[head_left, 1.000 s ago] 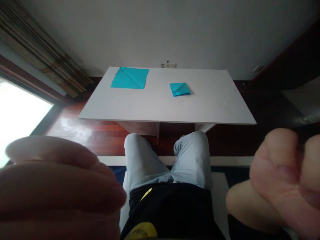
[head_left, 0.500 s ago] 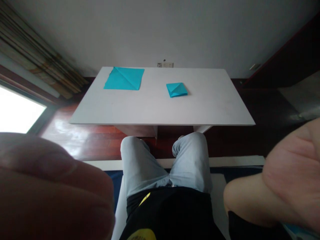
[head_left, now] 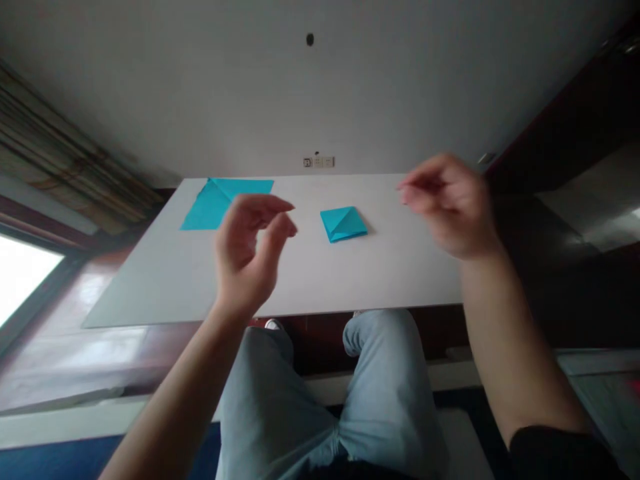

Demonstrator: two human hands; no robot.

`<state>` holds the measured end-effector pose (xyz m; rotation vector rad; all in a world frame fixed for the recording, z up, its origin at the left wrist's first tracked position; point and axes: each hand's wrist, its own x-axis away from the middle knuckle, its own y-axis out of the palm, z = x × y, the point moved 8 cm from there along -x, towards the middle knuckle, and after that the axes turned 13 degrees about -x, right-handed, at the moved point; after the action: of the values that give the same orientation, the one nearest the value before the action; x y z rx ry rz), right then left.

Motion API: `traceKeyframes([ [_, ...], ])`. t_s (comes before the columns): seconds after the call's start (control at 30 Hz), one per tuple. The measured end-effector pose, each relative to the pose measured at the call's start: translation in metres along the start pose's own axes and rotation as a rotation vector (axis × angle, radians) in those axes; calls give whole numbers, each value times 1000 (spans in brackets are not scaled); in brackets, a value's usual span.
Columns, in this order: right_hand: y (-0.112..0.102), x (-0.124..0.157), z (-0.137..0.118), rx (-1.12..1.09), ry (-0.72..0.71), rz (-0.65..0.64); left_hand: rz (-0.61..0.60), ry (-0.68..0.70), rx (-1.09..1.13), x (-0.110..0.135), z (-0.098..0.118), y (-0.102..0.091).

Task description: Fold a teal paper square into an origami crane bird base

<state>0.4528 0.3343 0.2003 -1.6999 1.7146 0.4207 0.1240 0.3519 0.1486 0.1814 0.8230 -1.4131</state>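
Unfolding risk noted: folded blue paper (head_left: 344, 223)
Between the left grip (head_left: 247, 247), narrowly parted and empty, and the right grip (head_left: 453, 207), too blurred to tell, the paper was seen on the desk (head_left: 390, 273); disturbance was judged possible if its layers were brushed.

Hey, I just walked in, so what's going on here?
A seated person in light-blue denim jeans holds both bare hands up in front of a white rectangular table. Neither the left hand nor the right hand appears to hold anything; the fingers are curled. A small square of folded turquoise paper lies between them in view. A larger creased turquoise paper sheet lies farther left, partly hidden by the left hand.
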Motion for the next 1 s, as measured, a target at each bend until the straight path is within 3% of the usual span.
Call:
traceKeyframes([
  [0.03,17,-16,45,124,165,-130,-75,8,-42,-23,-19,30],
  [0.13,36,-37,150,326,402,-267,-334,-9,-218,-65,-72,107],
  [0.2,39,-34,194,379,452,-294,-445,-39,-334,-73,-100,141],
  [0.27,39,-26,218,403,453,-302,-522,-57,-436,-70,-118,160],
  [0.37,40,-12,228,396,425,-315,-611,-62,-532,-59,-130,166],
  [0.57,46,-4,226,314,425,-349,-659,-95,-619,-49,-134,155],
  [0.87,64,-4,216,-1,533,-378,-494,-129,-63,-62,-127,152],
  [1.0,67,-11,198,-180,532,-356,-491,-125,19,-71,-114,144],
])
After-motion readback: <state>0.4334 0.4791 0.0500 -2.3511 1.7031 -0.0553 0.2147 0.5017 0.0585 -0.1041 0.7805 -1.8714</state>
